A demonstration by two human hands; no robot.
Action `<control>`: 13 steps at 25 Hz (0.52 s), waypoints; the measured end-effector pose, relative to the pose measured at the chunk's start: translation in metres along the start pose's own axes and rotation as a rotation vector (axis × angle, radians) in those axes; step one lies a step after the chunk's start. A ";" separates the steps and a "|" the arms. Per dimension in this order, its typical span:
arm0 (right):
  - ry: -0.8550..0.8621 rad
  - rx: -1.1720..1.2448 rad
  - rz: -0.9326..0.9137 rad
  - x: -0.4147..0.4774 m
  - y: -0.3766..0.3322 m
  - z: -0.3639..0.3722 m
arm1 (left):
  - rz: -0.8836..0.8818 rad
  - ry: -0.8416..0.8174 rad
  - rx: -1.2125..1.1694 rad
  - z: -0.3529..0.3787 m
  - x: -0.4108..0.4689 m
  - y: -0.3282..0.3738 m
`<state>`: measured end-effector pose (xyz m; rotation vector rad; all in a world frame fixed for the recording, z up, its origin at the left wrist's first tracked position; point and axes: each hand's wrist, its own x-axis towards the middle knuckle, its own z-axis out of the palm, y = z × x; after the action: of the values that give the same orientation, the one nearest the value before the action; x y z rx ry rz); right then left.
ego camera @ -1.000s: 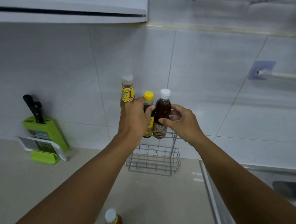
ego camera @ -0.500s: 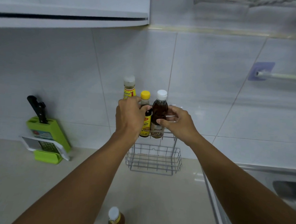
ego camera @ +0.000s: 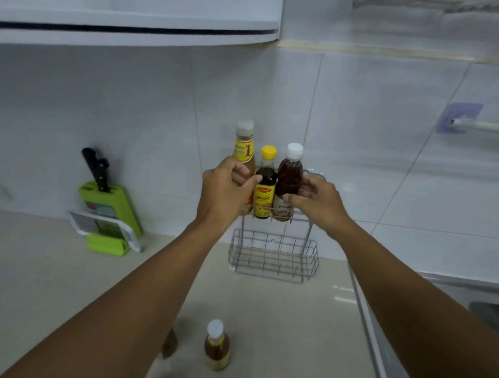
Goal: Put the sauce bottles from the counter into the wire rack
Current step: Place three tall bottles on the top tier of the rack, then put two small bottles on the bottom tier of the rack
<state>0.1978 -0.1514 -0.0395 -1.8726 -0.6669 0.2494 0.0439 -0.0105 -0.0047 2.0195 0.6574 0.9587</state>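
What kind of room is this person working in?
Most likely a home kitchen: a tiled wall above a pale counter, a green knife block with a knife in it, sauce bottles in a wire rack, and a steel sink edge at right.

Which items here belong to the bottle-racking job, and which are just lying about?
Job:
- wire rack, upper tier holding three bottles
- tall bottle, under the left hand
- yellow-cap bottle
- white-cap bottle, at the right hand
- counter bottle, not yet racked

Lying about:
- knife block
- grater
- wall hook
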 end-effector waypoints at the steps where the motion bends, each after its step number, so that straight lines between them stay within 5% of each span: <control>1: 0.020 0.008 0.020 -0.002 0.000 0.001 | 0.011 -0.056 0.002 -0.014 -0.001 -0.006; 4: 0.256 -0.071 -0.004 -0.029 -0.010 0.017 | -0.042 -0.238 0.041 -0.071 -0.009 -0.041; 7: 0.463 -0.058 -0.264 -0.075 -0.028 0.055 | -0.158 -0.381 0.109 -0.119 -0.028 -0.096; 10: 0.081 -0.143 -0.520 -0.125 -0.037 0.120 | -0.402 -0.583 0.074 -0.157 -0.065 -0.170; 13: -0.518 -0.276 -0.407 -0.167 -0.046 0.182 | -0.430 -0.809 0.261 -0.174 -0.108 -0.230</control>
<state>-0.0393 -0.0883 -0.0931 -1.8876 -1.4789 0.3954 -0.1852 0.1158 -0.1670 2.1228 0.7211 -0.2200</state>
